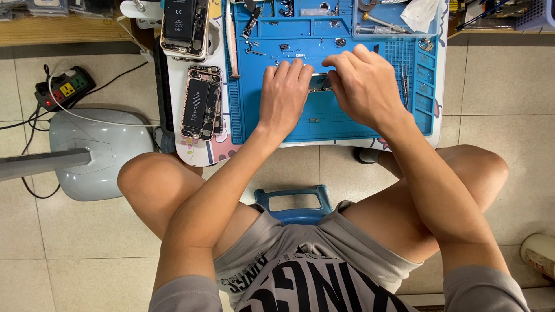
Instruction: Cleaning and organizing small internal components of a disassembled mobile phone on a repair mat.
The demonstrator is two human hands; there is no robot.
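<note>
Both hands work over a blue repair mat (324, 124) that lies on a small white table (191, 151). The left hand (283, 95) rests palm down on the mat, its fingers bent, the tips touching a small metal part (319, 85) near the middle of the mat. The right hand (361, 86) is just right of this part, and its grip is pressed together on the part's right end; the fingers hide the exact contact. For the left hand I cannot tell if it pinches the part or only presses on it.

Left of the mat, on the table, lies an opened phone (200, 103) with a pink-gold frame and a long black battery that carries a small white label. Above it, by the upper left corner of the mat, lies a second opened phone (184, 28), also with a black battery and white marks. Small screws and dark parts (252, 47) are spread on the upper left area of the mat. At the upper right of the mat there is a tray area with metal tools (378, 24) and a white cloth (421, 14).

Far left of the mat, on the tiled floor (75, 231), a dark power strip (63, 88) with red, yellow and green switches sits beside a grey lamp base (98, 150). Below the mat, between the person's knees, a blue stool (295, 202) shows.
</note>
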